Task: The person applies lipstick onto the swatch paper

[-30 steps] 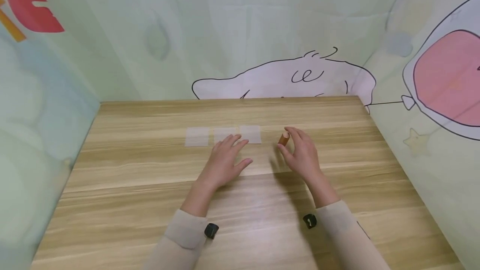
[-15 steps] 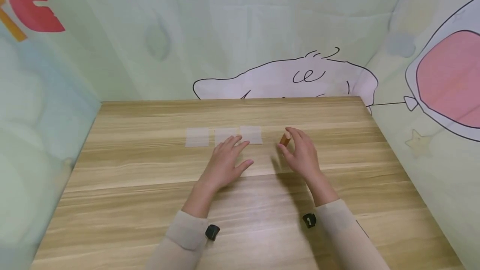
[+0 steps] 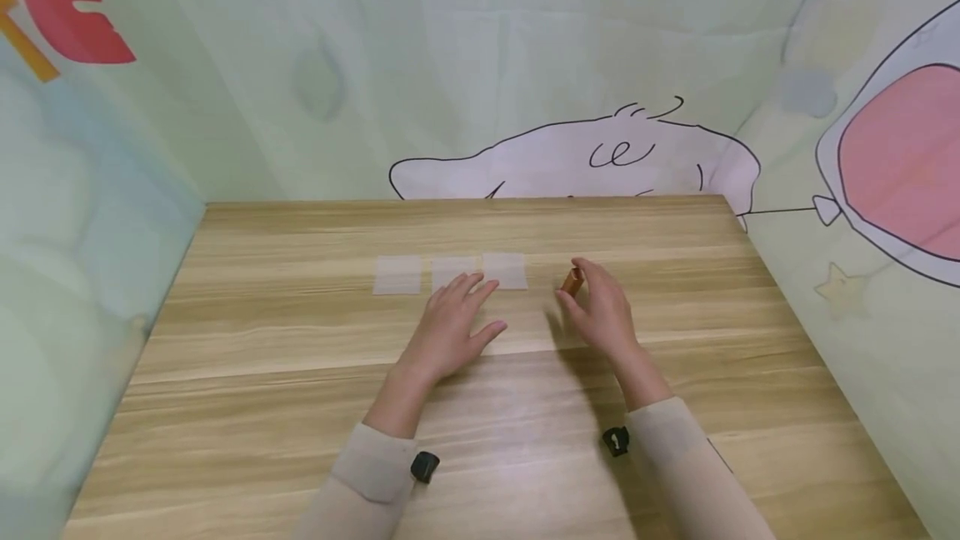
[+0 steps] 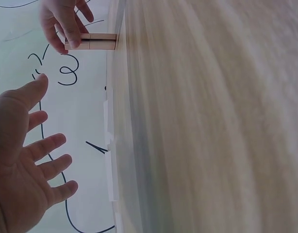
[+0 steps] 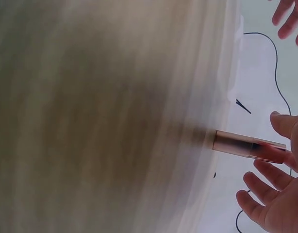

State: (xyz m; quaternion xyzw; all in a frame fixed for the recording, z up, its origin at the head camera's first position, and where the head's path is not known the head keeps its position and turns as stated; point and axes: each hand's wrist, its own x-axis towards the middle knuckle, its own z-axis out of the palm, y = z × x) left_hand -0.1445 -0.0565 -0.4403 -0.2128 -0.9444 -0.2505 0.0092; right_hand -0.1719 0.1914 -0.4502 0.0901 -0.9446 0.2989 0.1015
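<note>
My right hand (image 3: 603,307) pinches a shiny copper-coloured lipstick (image 3: 572,282) between thumb and fingers, right of the white squares. In the left wrist view the lipstick (image 4: 98,41) stands upright, its lower end at the tabletop, and a seam crosses its middle. The right wrist view has the fingers round the upper end of the lipstick (image 5: 236,144). My left hand (image 3: 446,323) is held with fingers spread and holds nothing. Its fingertips overlap the middle white square (image 3: 448,267) in the head view. From its own wrist camera, the left hand (image 4: 23,160) appears raised off the table.
Further white squares lie in the same row, a left square (image 3: 397,275) and a right square (image 3: 505,271). The wooden table (image 3: 300,407) ends at a printed cloth backdrop (image 3: 480,90) behind and at both sides. A dark device (image 3: 424,467) sits at each wrist.
The lipstick has turned a little in my right hand, showing different faces and reflections. Both hands keep nearly the same places. The whole head view has shifted slightly.
</note>
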